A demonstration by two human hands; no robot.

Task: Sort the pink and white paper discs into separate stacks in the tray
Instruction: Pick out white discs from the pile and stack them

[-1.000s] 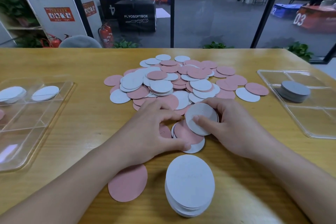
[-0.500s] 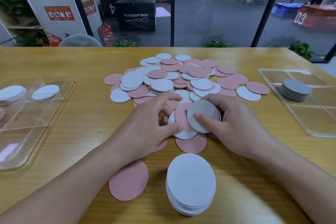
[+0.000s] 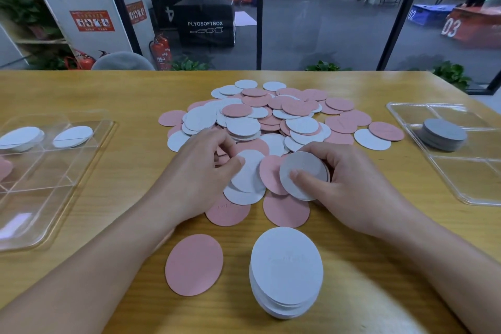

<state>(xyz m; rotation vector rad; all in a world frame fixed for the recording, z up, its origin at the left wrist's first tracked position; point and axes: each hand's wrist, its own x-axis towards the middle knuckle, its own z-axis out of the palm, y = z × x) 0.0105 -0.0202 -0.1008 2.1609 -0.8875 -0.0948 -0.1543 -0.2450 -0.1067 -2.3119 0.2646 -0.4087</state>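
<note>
Hands have edged up the table [image 3: 81, 89] into the pile [image 3: 271, 116]: the left hand [image 3: 200, 179] now pinches a white disc [image 3: 250, 173] it did not hold a second ago, while the right hand [image 3: 349, 184] keeps its small white stack [image 3: 302, 175] clamped under the thumb, so sorting advances. Trays [image 3: 67, 198] are cut off at both edges, and how many discs the right grip holds cannot be told.

Behind the wooden table [image 3: 81, 95] stand a black plyo box [image 3: 206, 23] and a red fire extinguisher [image 3: 160, 51].

Even bright light; glare on left tray [image 3: 40, 236]; wide-angle edge bending; soft shadows.
</note>
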